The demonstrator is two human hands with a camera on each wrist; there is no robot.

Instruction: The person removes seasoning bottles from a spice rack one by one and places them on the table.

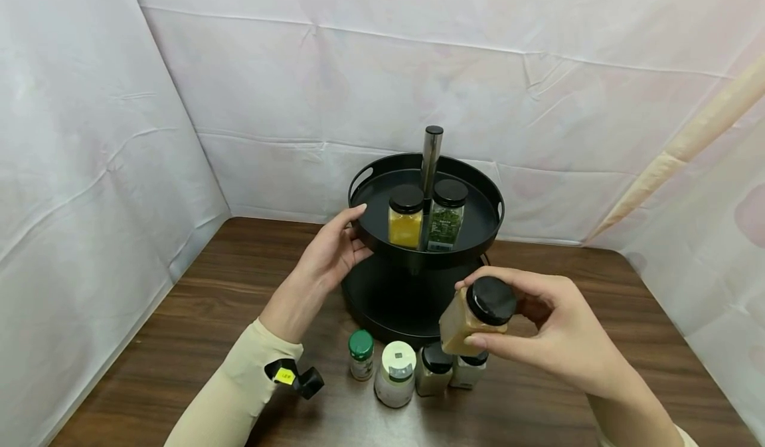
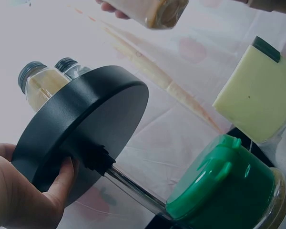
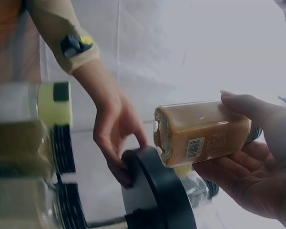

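Note:
My left hand (image 1: 330, 253) grips the left rim of the upper tray of a black two-tier turntable (image 1: 373, 234), thumb over the edge and fingers beneath. In my right hand (image 1: 556, 327) is a square spice jar (image 1: 460, 321) of tan powder with a black lid, held between thumb and fingers and tilted, in front of the tray's right side. The right wrist view shows a barcode on that jar (image 3: 200, 138). On the upper tray stand a jar of yellow spice (image 1: 406, 224) and a jar of green herbs (image 1: 445, 221), both black-lidded, beside the metal post (image 1: 431, 158).
In front of the lower tray (image 1: 382, 294) stand a green-capped bottle (image 1: 361, 354), a jar with a pale yellow lid (image 1: 396, 374) and two black-lidded jars (image 1: 433, 370). White cloth (image 1: 358, 82) hangs behind and beside the wooden table (image 1: 239, 268).

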